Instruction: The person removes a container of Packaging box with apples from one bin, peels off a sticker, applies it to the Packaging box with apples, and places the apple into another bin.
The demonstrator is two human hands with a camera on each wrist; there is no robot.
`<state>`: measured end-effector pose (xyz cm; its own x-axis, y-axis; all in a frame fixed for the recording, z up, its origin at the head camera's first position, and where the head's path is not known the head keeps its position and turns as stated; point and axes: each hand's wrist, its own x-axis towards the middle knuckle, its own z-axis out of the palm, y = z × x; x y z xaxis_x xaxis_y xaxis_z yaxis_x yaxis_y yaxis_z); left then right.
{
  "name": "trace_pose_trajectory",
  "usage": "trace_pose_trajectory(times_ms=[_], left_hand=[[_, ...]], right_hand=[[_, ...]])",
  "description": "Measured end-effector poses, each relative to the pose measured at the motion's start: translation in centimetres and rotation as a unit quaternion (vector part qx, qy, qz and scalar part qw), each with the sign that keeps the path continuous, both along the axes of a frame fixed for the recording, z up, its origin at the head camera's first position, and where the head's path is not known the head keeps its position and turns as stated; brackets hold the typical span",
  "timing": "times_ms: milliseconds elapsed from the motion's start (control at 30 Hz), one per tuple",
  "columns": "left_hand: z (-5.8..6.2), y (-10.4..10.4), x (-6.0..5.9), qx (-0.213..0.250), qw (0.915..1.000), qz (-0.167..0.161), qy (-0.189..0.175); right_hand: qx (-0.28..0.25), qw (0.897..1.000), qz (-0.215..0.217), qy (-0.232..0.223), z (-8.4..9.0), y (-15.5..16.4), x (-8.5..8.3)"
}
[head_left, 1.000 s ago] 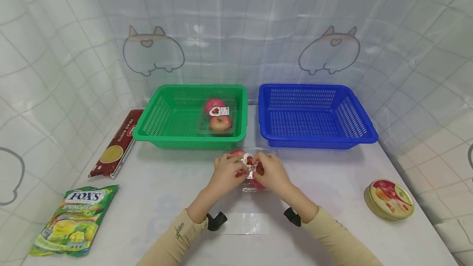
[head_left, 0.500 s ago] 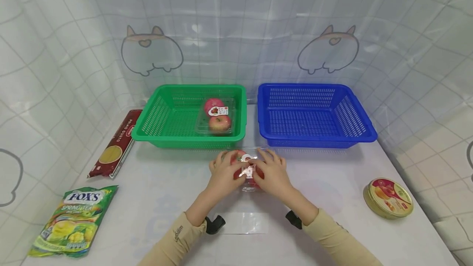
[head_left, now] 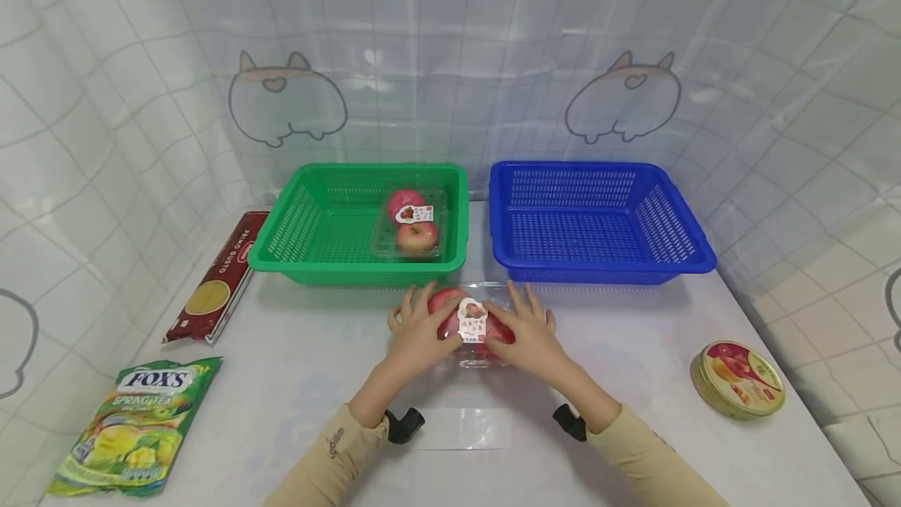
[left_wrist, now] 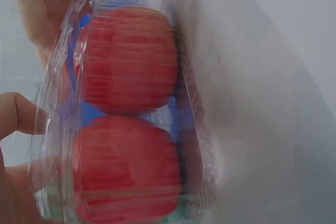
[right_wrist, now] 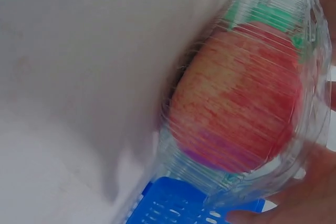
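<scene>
A clear plastic box of apples [head_left: 493,293] sits on the table, with a white printed label [head_left: 472,321] across the middle of its lid. On its left side lies my left hand [head_left: 417,340], fingers spread and thumb close to the label. My right hand [head_left: 533,339] rests on the right side in much the same way. Two red apples [left_wrist: 128,59] show through the ribbed wall in the left wrist view. One streaked apple [right_wrist: 239,98] fills the box end in the right wrist view, with fingertips along the lid's edge.
Behind stand a green basket [head_left: 360,266] holding another apple box [head_left: 385,237] and a blue basket [head_left: 605,266]. At left lie a dark red pasta pack [head_left: 218,276] and a green candy bag [head_left: 137,425]. A round tin [head_left: 739,382] is at right; a glossy strip [head_left: 462,429] lies in front.
Both hands have drawn apart from the middle of the lid towards its sides, and their fingers have straightened. The label, partly covered before, now shows almost whole. The box stays in place.
</scene>
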<state>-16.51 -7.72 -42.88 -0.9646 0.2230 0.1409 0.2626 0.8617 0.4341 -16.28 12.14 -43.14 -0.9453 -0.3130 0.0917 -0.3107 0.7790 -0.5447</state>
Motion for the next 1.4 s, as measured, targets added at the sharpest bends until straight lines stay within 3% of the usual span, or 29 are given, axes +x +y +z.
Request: trace_pose_trajectory(times_ms=[133,200,267,333,400,500,600,733,900,967,1200,1300,1400], left_hand=[[-0.2,-0.7,0.0,0.038,0.9992,0.012,-0.004],[-0.5,-1.1,0.1,0.078,0.9965,0.026,-0.016],[-0.8,-1.4,0.1,0.128,0.99,0.044,-0.038],[-1.2,-1.6,0.1,0.181,0.979,0.062,-0.071],[-1.6,-1.7,-0.2,0.238,0.9638,0.066,-0.099],[-2.3,-1.6,-0.9,0.314,0.9377,0.057,-0.137],[-2.7,-1.4,-1.4,0.365,0.9158,0.05,-0.16],[-3.0,-1.2,-1.8,0.403,0.8937,0.066,-0.186],[-3.5,-0.9,-2.1,0.458,0.8664,0.073,-0.186],[-3.5,-0.8,-1.7,0.469,0.8612,0.075,-0.181],[-2.5,-0.9,1.0,0.475,0.8565,0.076,-0.187],[-1.5,-1.0,1.8,0.486,0.8515,0.075,-0.181],[-0.3,-1.1,2.3,0.495,0.8496,0.074,-0.167]], right_hand=[[-0.095,0.994,-0.005,-0.057,-0.1,0.8,-0.2],[-0.175,0.978,-0.018,-0.109,-0.1,1.2,-0.4],[-0.254,0.953,-0.037,-0.16,-0.1,1.5,-0.6],[-0.315,0.926,-0.05,-0.203,0.0,1.8,-0.8],[-0.348,0.907,-0.058,-0.231,0.0,1.9,-0.9],[-0.372,0.893,-0.064,-0.245,-0.1,1.9,-1.0],[-0.388,0.885,-0.069,-0.247,-0.6,1.8,-1.2],[-0.405,0.876,-0.073,-0.253,-1.2,1.7,-1.4],[-0.417,0.867,-0.08,-0.262,-1.2,1.0,-1.3],[-0.419,0.865,-0.082,-0.263,-1.1,0.8,-0.9],[-0.422,0.857,-0.083,-0.285,0.0,0.6,1.7],[-0.413,0.86,-0.079,-0.288,1.0,0.6,2.5],[-0.396,0.87,-0.071,-0.284,2.2,0.8,2.6]])
